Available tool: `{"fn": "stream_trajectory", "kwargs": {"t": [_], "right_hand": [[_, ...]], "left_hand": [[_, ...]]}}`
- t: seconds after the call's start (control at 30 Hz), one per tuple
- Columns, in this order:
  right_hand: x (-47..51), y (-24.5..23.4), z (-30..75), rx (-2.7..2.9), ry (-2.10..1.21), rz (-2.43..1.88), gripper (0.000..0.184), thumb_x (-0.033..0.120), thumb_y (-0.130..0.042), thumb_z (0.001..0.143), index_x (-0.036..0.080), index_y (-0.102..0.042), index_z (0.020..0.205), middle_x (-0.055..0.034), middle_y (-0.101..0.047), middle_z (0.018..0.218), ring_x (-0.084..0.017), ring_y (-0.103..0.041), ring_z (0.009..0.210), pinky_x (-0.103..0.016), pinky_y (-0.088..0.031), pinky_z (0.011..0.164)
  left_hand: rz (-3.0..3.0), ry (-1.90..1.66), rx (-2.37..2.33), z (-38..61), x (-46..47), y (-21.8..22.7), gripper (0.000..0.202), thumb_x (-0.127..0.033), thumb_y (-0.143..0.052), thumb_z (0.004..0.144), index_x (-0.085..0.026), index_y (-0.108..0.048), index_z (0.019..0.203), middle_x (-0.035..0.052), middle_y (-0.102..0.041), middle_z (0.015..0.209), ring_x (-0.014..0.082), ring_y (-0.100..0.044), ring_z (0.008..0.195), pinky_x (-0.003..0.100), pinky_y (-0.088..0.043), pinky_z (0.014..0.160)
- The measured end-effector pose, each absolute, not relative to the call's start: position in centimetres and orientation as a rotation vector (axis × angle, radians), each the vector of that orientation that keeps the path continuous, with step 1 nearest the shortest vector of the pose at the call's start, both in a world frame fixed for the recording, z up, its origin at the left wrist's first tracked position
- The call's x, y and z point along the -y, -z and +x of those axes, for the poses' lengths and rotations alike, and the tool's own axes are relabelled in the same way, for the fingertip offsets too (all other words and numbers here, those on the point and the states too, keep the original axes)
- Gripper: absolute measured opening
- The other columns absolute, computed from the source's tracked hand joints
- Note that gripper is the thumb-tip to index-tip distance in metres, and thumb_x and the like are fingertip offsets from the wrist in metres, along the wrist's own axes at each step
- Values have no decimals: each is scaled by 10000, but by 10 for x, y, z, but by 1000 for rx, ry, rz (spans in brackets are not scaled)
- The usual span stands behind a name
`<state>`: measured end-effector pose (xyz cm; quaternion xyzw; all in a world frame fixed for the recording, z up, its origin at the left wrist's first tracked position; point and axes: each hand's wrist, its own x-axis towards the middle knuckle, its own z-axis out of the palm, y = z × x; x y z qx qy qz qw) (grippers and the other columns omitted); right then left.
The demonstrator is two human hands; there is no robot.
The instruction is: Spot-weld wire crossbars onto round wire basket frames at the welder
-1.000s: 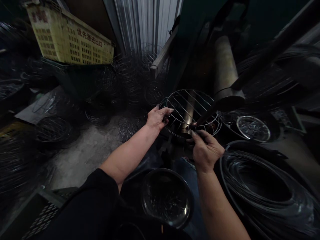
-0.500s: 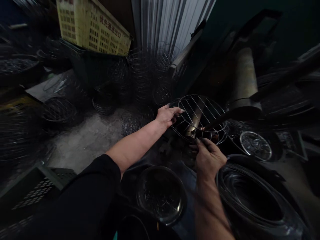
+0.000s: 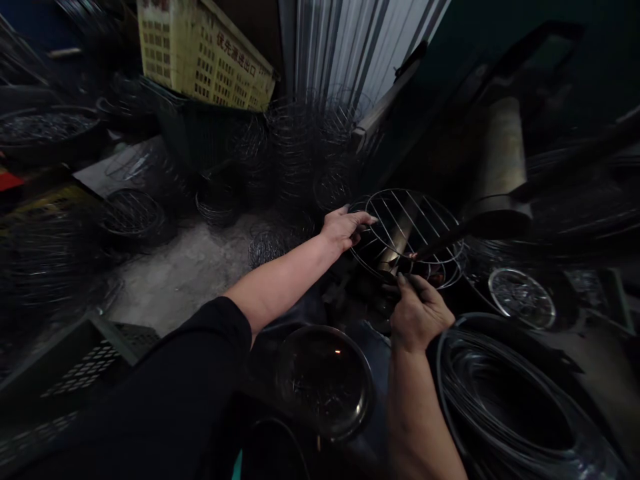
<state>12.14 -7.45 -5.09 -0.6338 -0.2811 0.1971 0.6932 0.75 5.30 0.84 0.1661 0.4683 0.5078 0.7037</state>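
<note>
A round wire rack [image 3: 415, 223] with parallel bars and a lower ring lies between the electrodes of what looks like a spot welder. My left hand [image 3: 345, 227] grips its left rim, thumb and fingers closed on the wire. On the near side, my right hand [image 3: 420, 310] is closed in a pinch at the rack's lower edge; whatever small piece its fingertips hold is hidden. The dark upper electrode arm [image 3: 443, 241] reaches in from the right and its tip meets the rack's near rim. A brass-coloured lower post [image 3: 399, 243] shows through the bars.
Below my hands stands a round metal bowl [image 3: 325, 400] with small wire pieces. A large wire coil [image 3: 505, 387] lies at right, near a small bowl of metal bits [image 3: 523, 298]. Wire racks are stacked [image 3: 290, 147] behind. A yellow crate [image 3: 210, 57] and green crate [image 3: 80, 380] stand left.
The whole view has shifted slightly, so things appear a little further right. Both hands keep their hold at the rack. A small bright spark now shows over the bowl.
</note>
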Motion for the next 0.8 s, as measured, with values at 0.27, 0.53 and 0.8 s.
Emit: {"fn": "stream_trajectory", "kwargs": {"t": [0.27,0.53,0.8], "right_hand": [[75,53,121,716,-374,-1448,416,499,-833,627,143,-742,822,-23,-715,710,-195,-694,564,-307,-586,554],[76,52,122,737,-335,-1439,376,476,-841,621,154,-748,791,-17,-710,697,-192,-691,569,-311,-598,568],[88,48,129,606,-450,-1367,382,393,-887,548,136,-733,784,6,-656,646,-192,-679,519,-284,-567,465]], "left_hand": [[432,-1082,-1069,8,-60,-7,818,45,-748,614,-132,-530,1382,-38,-598,613,91,-493,506,200,-246,461],[458,-1053,-1018,5,-63,-2,665,-32,-796,642,-170,-583,1256,-34,-585,676,104,-514,542,213,-296,489],[388,-875,-825,-24,-49,-4,327,-489,-697,857,-183,-597,915,12,-584,782,142,-601,622,284,-475,592]]}}
